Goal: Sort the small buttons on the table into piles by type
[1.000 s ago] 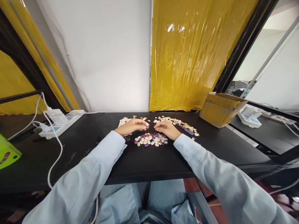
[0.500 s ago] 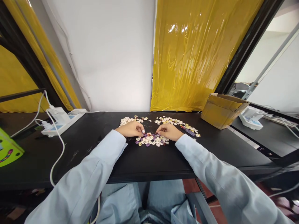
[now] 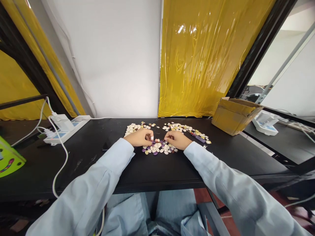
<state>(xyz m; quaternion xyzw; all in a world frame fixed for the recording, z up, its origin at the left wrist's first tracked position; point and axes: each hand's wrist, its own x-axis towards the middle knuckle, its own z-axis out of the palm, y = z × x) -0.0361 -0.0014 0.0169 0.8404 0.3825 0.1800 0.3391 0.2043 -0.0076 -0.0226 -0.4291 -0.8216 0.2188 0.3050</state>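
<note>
A heap of small white and purple buttons (image 3: pixel 159 147) lies on the black table (image 3: pixel 152 167) right in front of me. My left hand (image 3: pixel 139 137) rests at the heap's left edge, fingers curled and pinched at the buttons. At the heap's right edge sits my right hand (image 3: pixel 176 138), also curled with fingertips pressed down into the buttons. What either pinch holds is too small to make out. Two more button piles lie behind the hands: a white one (image 3: pixel 131 127) on the left and a white and yellow one (image 3: pixel 187 128) on the right.
A white power strip (image 3: pixel 64 127) with plugs and cables sits at the left rear. An open cardboard box (image 3: pixel 233 115) stands at the right rear. A green object (image 3: pixel 8 158) lies at the far left. Yellow plastic sheeting (image 3: pixel 209 55) hangs behind the table.
Both hands dropped from just above the piles onto the near heap a second ago. Since then they have stayed there, fingers working slightly at the buttons.
</note>
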